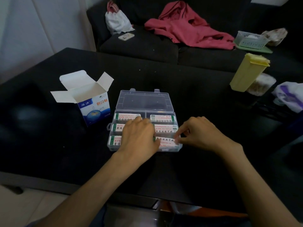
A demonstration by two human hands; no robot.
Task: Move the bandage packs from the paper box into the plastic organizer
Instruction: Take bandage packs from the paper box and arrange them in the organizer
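Head view, clear plastic organizer (113,145), rectangular bandage packs (163,118)

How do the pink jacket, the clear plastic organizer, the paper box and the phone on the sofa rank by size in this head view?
1. Pink jacket, though it lies farther away on the sofa.
2. Clear plastic organizer, lid open.
3. Paper box, flaps up; fairly close to the organizer.
4. Phone, smallest, but also far from the camera.

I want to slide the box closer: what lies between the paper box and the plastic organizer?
Only bare black table: in the head view, nothing lies in the narrow gap between the paper box and the plastic organizer.
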